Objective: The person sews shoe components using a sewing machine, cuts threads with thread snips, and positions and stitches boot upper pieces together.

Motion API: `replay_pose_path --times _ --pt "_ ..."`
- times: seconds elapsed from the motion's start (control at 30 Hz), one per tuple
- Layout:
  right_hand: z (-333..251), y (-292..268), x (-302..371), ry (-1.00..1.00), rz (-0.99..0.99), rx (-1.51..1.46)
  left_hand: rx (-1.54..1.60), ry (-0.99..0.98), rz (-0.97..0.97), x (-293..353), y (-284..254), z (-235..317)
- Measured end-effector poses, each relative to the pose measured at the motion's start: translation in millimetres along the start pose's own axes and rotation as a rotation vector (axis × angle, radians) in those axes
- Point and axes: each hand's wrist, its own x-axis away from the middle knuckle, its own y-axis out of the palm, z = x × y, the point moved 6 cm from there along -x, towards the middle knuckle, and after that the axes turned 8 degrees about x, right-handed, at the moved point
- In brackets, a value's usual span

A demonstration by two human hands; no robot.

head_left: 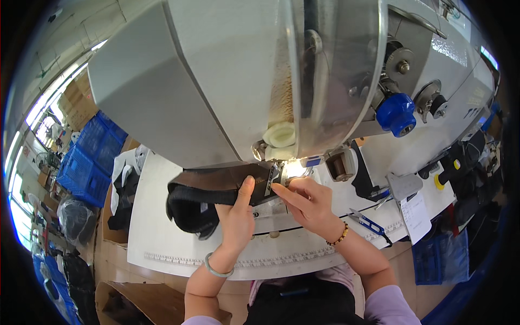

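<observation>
A black padded piece that looks like a shoe upper [208, 181] lies under the lit needle area of a grey-white sewing machine [233, 81]. My left hand [238, 222] grips its near edge, thumb upright against the outside and the other fingers mostly hidden. Near the needle, a small dark label [269, 184] with pale print rests on the upper. The fingertips of my right hand [311, 205] are pinched together at this label's edge. The needle itself cannot be made out in the glare.
Blue-handled thread snips [371, 225] lie right of my right hand on the white table [162, 238], near a printed ruler strip. A paper sheet [416, 216] hangs at the right edge. Blue crates [89, 162] and a cardboard box [146, 300] stand around the table.
</observation>
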Motion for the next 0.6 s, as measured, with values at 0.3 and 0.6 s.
replay_pose_path --times 0.3,0.6 --pt "-5.2 0.1 -1.2 -0.013 -0.035 0.019 0.097 0.007 0.002 1.0 -3.1 -1.4" --pt "4.3 -6.5 5.6 0.034 0.08 -0.049 0.116 -0.119 0.03 16.9 -10.9 -4.1"
